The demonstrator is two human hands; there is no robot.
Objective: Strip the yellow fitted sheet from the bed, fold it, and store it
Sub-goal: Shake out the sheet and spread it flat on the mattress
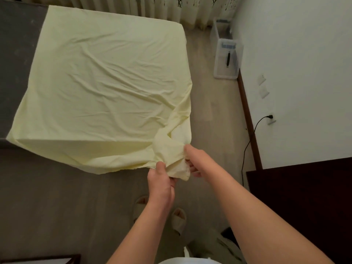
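The pale yellow fitted sheet (106,79) lies wrinkled over the far part of the grey mattress (57,197), its near edge pulled back so bare mattress shows in front and on the left. Its near right corner is bunched up and lifted off the bed. My left hand (162,180) grips that bunched corner from below and the left. My right hand (194,161) pinches the same bunch from the right, fingers curled into the fabric. The far corners of the sheet still wrap the mattress.
A strip of pale floor (215,115) runs right of the bed. A clear plastic storage box (226,60) stands by the white wall, near the curtains (171,8). A dark wooden cabinet (304,197) is at right, with a black cable (247,145) plugged into the wall. Slippers (177,220) are on my feet.
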